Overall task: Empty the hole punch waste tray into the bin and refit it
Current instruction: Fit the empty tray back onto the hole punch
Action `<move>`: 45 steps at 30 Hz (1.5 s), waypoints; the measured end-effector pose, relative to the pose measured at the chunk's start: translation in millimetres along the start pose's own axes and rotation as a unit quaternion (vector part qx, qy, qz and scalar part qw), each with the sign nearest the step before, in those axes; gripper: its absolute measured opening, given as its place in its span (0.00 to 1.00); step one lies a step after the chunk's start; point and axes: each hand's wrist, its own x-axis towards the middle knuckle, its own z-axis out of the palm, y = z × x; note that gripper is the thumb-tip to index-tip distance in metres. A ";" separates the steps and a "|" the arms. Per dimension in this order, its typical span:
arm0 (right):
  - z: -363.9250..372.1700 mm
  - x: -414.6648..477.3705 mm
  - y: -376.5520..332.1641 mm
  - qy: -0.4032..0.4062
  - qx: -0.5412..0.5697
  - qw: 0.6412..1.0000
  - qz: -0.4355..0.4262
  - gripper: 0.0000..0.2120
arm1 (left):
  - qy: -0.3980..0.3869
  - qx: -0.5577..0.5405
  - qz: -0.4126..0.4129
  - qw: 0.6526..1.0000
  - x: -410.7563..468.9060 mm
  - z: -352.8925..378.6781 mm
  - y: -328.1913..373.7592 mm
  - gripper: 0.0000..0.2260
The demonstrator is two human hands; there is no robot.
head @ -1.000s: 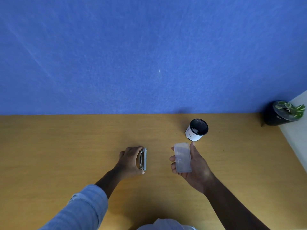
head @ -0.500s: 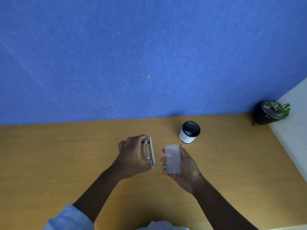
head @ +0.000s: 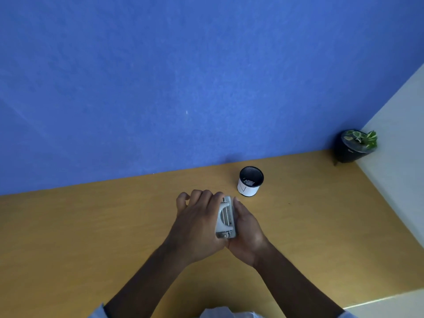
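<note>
A grey metal hole punch [head: 225,218] is held on its side above the wooden desk [head: 91,226], pressed between both hands. My left hand [head: 197,216] grips it from the left. My right hand [head: 246,228] cups its right side, where the clear plastic waste tray lies against the punch base, almost wholly hidden by my palm. Whether the tray is clipped on cannot be told. The small bin [head: 250,181], a black mesh cup with a white band, stands upright just beyond my hands and holds white paper bits.
A blue partition wall [head: 183,76] rises along the desk's far edge. A black pot with a green plant [head: 354,145] sits in the far right corner, by a white wall [head: 401,145]. Bare desk lies to the left and right of my hands.
My hands have come together: the left lifted the punch off the desk and moved it right, and the right brought the tray against the punch's base.
</note>
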 end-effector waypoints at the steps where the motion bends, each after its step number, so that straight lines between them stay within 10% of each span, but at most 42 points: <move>1: 1.1 -0.9 -0.3 0.003 0.002 1.000 -0.001 0.31 | -0.001 0.007 0.002 1.000 0.2 1.0 1.3 0.36; 18: 1.2 -12.9 1.3 -0.044 0.014 0.999 -0.025 0.26 | -0.068 -0.151 -0.008 0.986 -1.5 -3.4 3.4 0.43; 24: -1.7 -12.4 0.8 -0.058 -0.025 0.997 -0.034 0.30 | -0.174 -0.460 -0.125 0.862 -5.9 3.3 -12.1 0.60; 30: 4.9 -15.5 -3.1 -0.071 -0.029 0.996 -0.044 0.34 | -0.080 -0.581 -0.237 0.774 -6.8 5.1 -14.0 0.15; 37: 8.8 -16.2 -1.1 -0.057 -0.128 0.989 -0.035 0.41 | -0.024 -0.634 -0.328 0.700 -6.1 10.3 -6.4 0.10; 45: 16.0 -19.1 2.1 -0.073 -0.172 0.978 -0.091 0.25 | 0.052 -0.653 -0.381 0.653 -2.1 14.1 -9.8 0.09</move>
